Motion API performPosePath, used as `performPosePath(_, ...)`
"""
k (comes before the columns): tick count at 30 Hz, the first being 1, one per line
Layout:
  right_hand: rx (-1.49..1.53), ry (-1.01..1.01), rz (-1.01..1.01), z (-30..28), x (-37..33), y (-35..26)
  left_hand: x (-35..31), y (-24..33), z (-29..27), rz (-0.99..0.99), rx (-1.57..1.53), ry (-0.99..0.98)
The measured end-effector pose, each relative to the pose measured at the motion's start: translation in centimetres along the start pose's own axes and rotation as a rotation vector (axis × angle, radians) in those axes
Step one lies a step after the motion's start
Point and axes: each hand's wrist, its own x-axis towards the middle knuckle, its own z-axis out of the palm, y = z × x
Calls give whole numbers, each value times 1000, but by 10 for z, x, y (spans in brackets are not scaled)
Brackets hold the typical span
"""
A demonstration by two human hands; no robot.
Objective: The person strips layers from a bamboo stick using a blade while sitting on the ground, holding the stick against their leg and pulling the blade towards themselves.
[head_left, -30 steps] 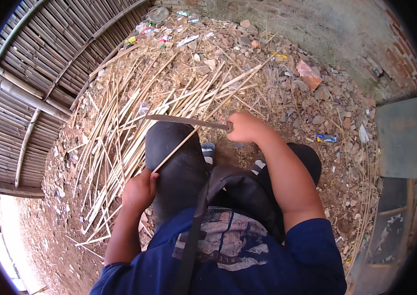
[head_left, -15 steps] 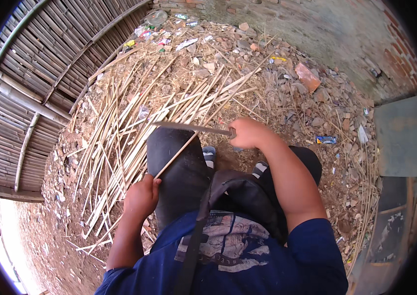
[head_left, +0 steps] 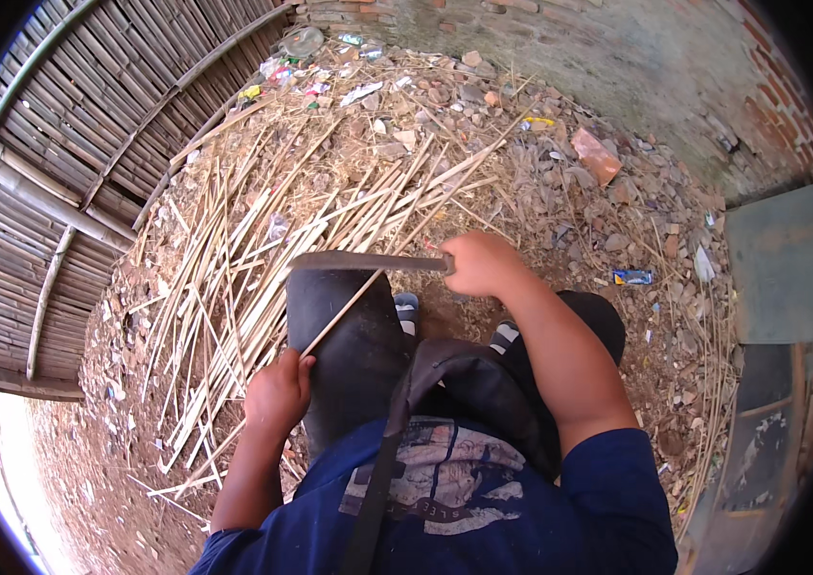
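Dirt yard strewn with split cane (head_left: pixel 234 259) ahead of both hands, beside a bamboo fence (head_left: pixel 52 163).
Laid over the dark-clad knee (head_left: pixel 349 335): one thin bamboo strip (head_left: pixel 344 311), light, springy, probably splintery at the edges; near end pinched in the left hand (head_left: pixel 277 398), best held low. Closed round a handle, right hand (head_left: pixel 483 264) with long flat blade (head_left: pixel 368 261) crossing the strip's far end.

Ground ahead is choked by a heap of split bamboo strips (head_left: pixel 263 240), no bare patch to reach through. Bamboo fence (head_left: pixel 52 163) walls off the left, brick wall (head_left: pixel 617 57) closes the far side. Rubble and a loose brick (head_left: pixel 596 155) litter the right. Open dirt (head_left: pixel 90 450) at lower left. Black knee pad (head_left: pixel 349 335) fills the lap.
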Motion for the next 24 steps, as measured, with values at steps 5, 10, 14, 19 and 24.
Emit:
performPosePath(5,240,115,216,4,36,74,2,-2,3,-36,67,11)
performPosePath(10,112,1,199,4,22,47,0,4,-16,-14,103,-16)
performPosePath(14,44,8,-70,18,12,22,2,2,-2,12,89,15)
performPosePath(19,516,-92,215,14,44,95,2,4,-2,-52,183,24)
performPosePath(24,186,-25,212,9,34,68,1,9,-14,-41,162,1)
